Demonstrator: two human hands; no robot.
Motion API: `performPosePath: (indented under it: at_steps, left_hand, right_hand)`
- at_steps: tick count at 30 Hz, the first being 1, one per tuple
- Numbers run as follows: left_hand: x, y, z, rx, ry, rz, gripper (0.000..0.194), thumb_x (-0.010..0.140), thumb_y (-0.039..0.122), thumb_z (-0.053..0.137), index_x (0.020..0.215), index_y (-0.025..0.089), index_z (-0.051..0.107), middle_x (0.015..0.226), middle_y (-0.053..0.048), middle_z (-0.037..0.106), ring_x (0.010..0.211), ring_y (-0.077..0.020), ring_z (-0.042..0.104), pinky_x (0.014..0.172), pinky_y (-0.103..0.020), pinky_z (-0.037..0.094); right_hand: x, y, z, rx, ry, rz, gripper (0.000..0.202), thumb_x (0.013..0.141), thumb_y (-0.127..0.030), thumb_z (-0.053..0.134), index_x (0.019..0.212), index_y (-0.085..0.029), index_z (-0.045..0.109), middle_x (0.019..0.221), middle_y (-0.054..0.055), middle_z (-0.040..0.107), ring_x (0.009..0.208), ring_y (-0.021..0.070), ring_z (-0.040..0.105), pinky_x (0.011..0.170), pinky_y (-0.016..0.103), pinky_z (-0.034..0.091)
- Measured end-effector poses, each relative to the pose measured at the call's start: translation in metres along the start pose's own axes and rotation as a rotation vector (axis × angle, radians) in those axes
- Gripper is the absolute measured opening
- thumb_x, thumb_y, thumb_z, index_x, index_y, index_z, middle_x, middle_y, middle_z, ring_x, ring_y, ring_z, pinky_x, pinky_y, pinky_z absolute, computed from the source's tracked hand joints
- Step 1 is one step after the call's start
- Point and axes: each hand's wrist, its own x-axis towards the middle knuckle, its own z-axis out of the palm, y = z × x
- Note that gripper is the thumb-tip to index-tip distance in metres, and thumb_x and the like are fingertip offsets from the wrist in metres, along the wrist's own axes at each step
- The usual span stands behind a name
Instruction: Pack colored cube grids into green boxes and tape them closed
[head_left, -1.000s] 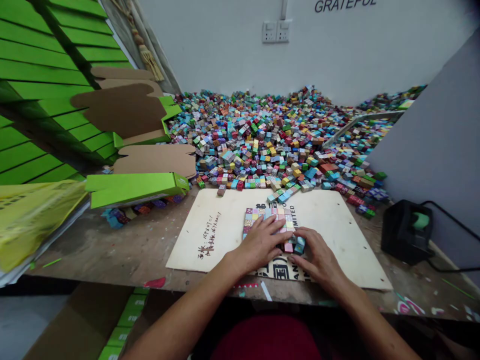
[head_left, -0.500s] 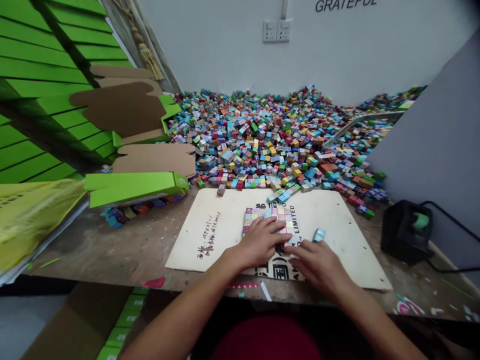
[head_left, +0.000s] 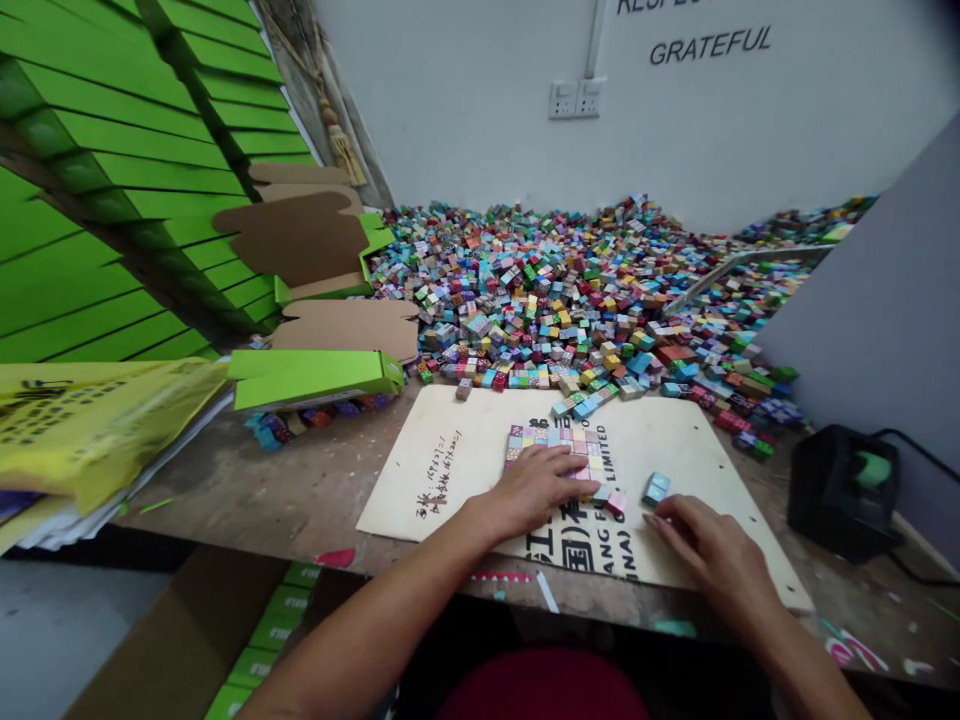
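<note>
My left hand (head_left: 536, 487) lies flat, fingers spread, over a neat group of small patterned blocks (head_left: 577, 437) and hides part of it. Pink, yellow, blue and grey faces show in its rows. Just past my fingertips a pink block (head_left: 616, 502) sits at the group's lower right corner. My right hand (head_left: 709, 540) is to the right, fingers loosely bent and thumb apart, nothing seen between them. Close to its fingertips lies a light-blue pair of blocks (head_left: 656, 487). Under everything is a cream board (head_left: 442, 430) with black print and handwriting.
A big heap of coloured blocks (head_left: 517, 290) spreads along the wall. Green boxes (head_left: 150, 170) are stacked at left, with an opened green carton (head_left: 315, 375) before them. Yellow packaging (head_left: 97, 400) lies at the left edge. A black tape dispenser (head_left: 840, 490) stands at right.
My right hand has moved right, away from the block group toward the light-blue pair. The pink block's corner now shows. My left hand stays on the group; the view has shifted.
</note>
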Motion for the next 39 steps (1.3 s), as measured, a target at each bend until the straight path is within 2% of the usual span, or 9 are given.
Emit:
performPosePath:
  at_steps: [6, 11, 16, 18, 22, 26, 30, 34, 39]
  left_hand:
    - [0.004, -0.002, -0.006, 0.018, 0.007, 0.028, 0.036, 0.088, 0.02, 0.053, 0.12, 0.035, 0.054, 0.135, 0.001, 0.049, 0.124, -0.0226, 0.043, 0.094, -0.038, 0.038]
    - [0.009, -0.002, -0.016, -0.041, -0.018, 0.037, 0.041, 0.081, 0.024, 0.065, 0.121, 0.031, 0.055, 0.134, -0.002, 0.05, 0.12, -0.0215, 0.047, 0.095, -0.035, 0.039]
    - [0.028, -0.001, -0.009, -0.103, -0.01, -0.09, 0.089, 0.06, 0.063, 0.072, 0.136, 0.033, 0.037, 0.148, -0.009, 0.027, 0.136, -0.0373, 0.019, 0.105, -0.056, 0.022]
    - [0.034, -0.003, -0.002, -0.123, -0.041, -0.141, 0.1, 0.056, 0.07, 0.069, 0.14, 0.032, 0.03, 0.149, -0.012, 0.022, 0.137, -0.0405, 0.011, 0.105, -0.061, 0.015]
    - [0.037, -0.006, 0.004, -0.133, -0.04, -0.161, 0.094, 0.058, 0.071, 0.067, 0.137, 0.03, 0.036, 0.147, -0.012, 0.026, 0.136, -0.0379, 0.017, 0.106, -0.06, 0.014]
    - [0.032, -0.006, 0.001, -0.128, -0.022, -0.129, 0.089, 0.059, 0.069, 0.068, 0.134, 0.031, 0.039, 0.146, -0.011, 0.029, 0.135, -0.0366, 0.02, 0.106, -0.06, 0.015]
    - [0.032, 0.001, 0.003, -0.106, 0.018, -0.132, 0.083, 0.064, 0.071, 0.062, 0.132, 0.028, 0.042, 0.146, -0.012, 0.03, 0.135, -0.0356, 0.02, 0.107, -0.059, 0.012]
    - [0.034, 0.008, 0.012, -0.068, 0.076, -0.168, 0.076, 0.069, 0.064, 0.063, 0.131, 0.024, 0.043, 0.146, -0.014, 0.029, 0.136, -0.0338, 0.019, 0.109, -0.055, 0.014]
    - [0.031, 0.011, 0.014, -0.071, 0.082, -0.16, 0.076, 0.071, 0.059, 0.064, 0.133, 0.023, 0.039, 0.147, -0.014, 0.027, 0.137, -0.0333, 0.018, 0.109, -0.054, 0.016]
  right_hand:
    - [0.013, -0.013, 0.008, -0.088, 0.133, -0.054, 0.04, 0.081, -0.049, 0.055, 0.117, -0.029, 0.059, 0.127, 0.012, 0.05, 0.109, 0.0328, 0.049, 0.081, 0.048, 0.044]
    - [0.027, -0.002, 0.021, 0.028, 0.17, -0.066, 0.026, 0.087, -0.038, 0.05, 0.102, -0.025, 0.065, 0.121, 0.011, 0.053, 0.111, 0.0281, 0.049, 0.091, 0.046, 0.042]
    - [0.037, 0.025, 0.019, 0.182, 0.143, -0.004, 0.025, 0.086, -0.037, 0.05, 0.103, -0.023, 0.061, 0.122, 0.01, 0.055, 0.113, 0.026, 0.051, 0.093, 0.045, 0.043]
    - [0.042, 0.028, 0.016, 0.223, 0.099, -0.02, 0.024, 0.085, -0.035, 0.051, 0.103, -0.023, 0.061, 0.118, 0.009, 0.058, 0.111, 0.0248, 0.053, 0.092, 0.043, 0.043]
    - [0.049, 0.025, 0.011, 0.281, -0.003, -0.101, 0.021, 0.084, -0.031, 0.051, 0.101, -0.025, 0.062, 0.114, 0.007, 0.061, 0.11, 0.0229, 0.054, 0.09, 0.04, 0.046]
    - [0.046, 0.02, 0.003, 0.221, -0.047, -0.101, 0.033, 0.081, -0.03, 0.055, 0.113, -0.028, 0.06, 0.12, 0.007, 0.055, 0.109, 0.0237, 0.054, 0.088, 0.038, 0.047]
    - [0.045, 0.012, -0.005, 0.139, -0.136, -0.037, 0.032, 0.083, -0.029, 0.052, 0.114, -0.031, 0.06, 0.105, 0.005, 0.056, 0.081, 0.0185, 0.061, 0.071, 0.032, 0.051]
    - [0.047, -0.007, -0.005, 0.173, -0.147, -0.024, 0.024, 0.085, -0.03, 0.051, 0.107, -0.028, 0.062, 0.091, 0.004, 0.056, 0.072, 0.0166, 0.059, 0.066, 0.03, 0.05]
    - [0.038, -0.017, 0.0, 0.198, -0.132, -0.026, 0.024, 0.085, -0.032, 0.051, 0.107, -0.029, 0.061, 0.089, 0.003, 0.056, 0.07, 0.0164, 0.059, 0.063, 0.029, 0.049]
